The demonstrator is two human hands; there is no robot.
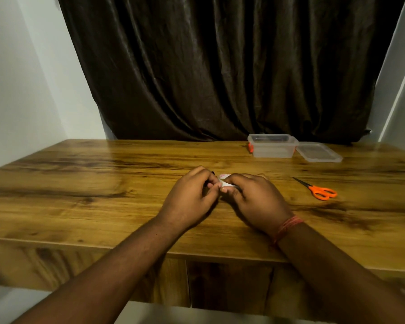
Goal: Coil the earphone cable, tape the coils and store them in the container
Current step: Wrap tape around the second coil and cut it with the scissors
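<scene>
My left hand [192,197] and my right hand [255,202] meet fingertip to fingertip over the middle of the wooden table [80,195]. Both pinch a small white piece, apparently tape [223,181], between them. A dark bit of the earphone cable [212,172] peeks out above my left fingers; most of it is hidden inside the hand. The clear plastic container [272,146] stands open at the far right of the table, apart from both hands.
The container's clear lid [318,152] lies flat just right of it. Orange-handled scissors [319,190] lie to the right of my right hand. A dark curtain [220,66] hangs behind the table's far edge. A red thread band circles my right wrist.
</scene>
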